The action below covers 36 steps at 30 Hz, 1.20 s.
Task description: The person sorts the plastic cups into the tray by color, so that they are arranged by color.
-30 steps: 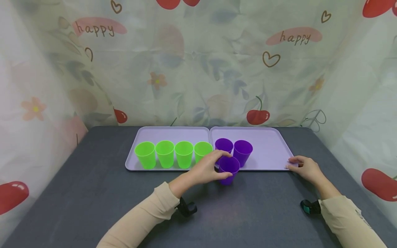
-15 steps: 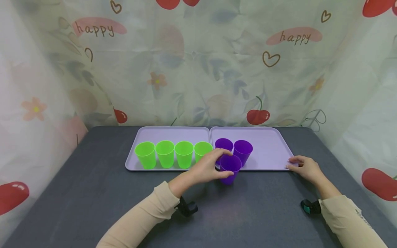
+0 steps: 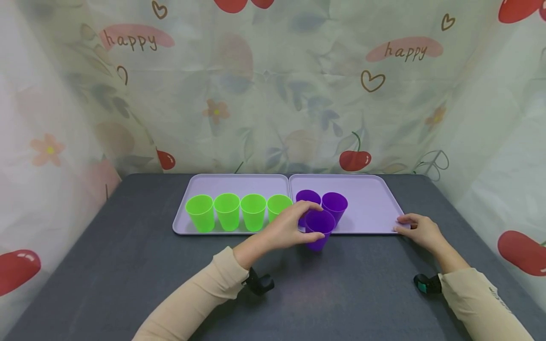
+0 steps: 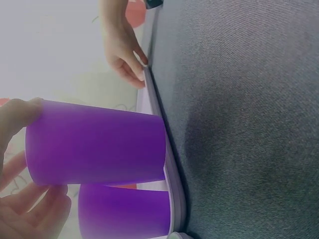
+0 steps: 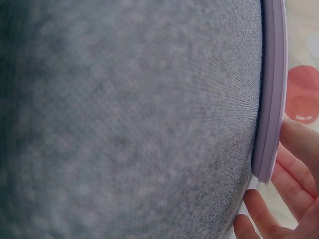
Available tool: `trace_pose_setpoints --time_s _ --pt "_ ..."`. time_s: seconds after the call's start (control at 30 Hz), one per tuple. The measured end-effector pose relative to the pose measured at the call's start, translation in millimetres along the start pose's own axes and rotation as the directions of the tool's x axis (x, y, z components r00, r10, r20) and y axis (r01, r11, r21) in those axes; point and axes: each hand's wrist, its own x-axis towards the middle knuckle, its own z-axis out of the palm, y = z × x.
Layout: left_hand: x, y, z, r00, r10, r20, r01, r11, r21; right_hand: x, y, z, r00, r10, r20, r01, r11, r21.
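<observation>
My left hand (image 3: 283, 229) holds a purple cup (image 3: 320, 229) between thumb and fingers. In the head view this cup overlaps the front edge of the right lavender tray (image 3: 367, 203). The left wrist view shows the held purple cup (image 4: 97, 144) beside another purple cup (image 4: 124, 211). Two purple cups, one partly hidden at the left (image 3: 308, 195) and one at the right (image 3: 334, 206), stand upright on that tray. My right hand (image 3: 420, 232) grips the tray's front right corner, its thumb and fingers around the rim (image 5: 271, 99).
A second lavender tray (image 3: 239, 182) adjoins on the left. Several green cups (image 3: 228, 213) stand in a row along its front, the rightmost partly behind my left hand. Dark grey cloth (image 3: 341, 293) covers the table. A printed curtain (image 3: 264, 94) hangs behind.
My left hand has shifted the held purple cup slightly to the right and away from me, closer to the standing purple cups. The right hand stays at the tray corner.
</observation>
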Motion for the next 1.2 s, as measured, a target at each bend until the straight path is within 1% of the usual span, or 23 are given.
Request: trace_pose_setpoints --time_s 0.27,0.53,0.83,1.03,1.2 --pt "2.8 3.6 -2.1 0.999 0.032 -0.014 -0.032 0.999 -0.001 0 0 0 1.0 0.002 -0.004 -0.002 1.0 -0.003" --pt "5.5 9.7 -4.3 1.0 0.026 -0.013 -0.026 0.999 0.022 0 1 -1 1.0 0.007 0.005 -0.007 1.0 -0.005" --pt "10.8 15.3 -4.6 0.999 0.041 -0.028 -0.04 0.998 0.038 0 0 -1 1.0 -0.002 0.007 0.002 1.0 -0.005" --pt "14.7 17.3 -4.3 0.998 0.054 -0.02 -0.054 0.998 0.032 0 0 0 1.0 0.003 0.002 -0.003 1.0 -0.001" --pt "18.6 20.4 -4.5 0.999 0.039 -0.003 -0.039 0.999 0.014 0 0 0 1.0 0.0 -0.001 0.0 1.0 0.0"
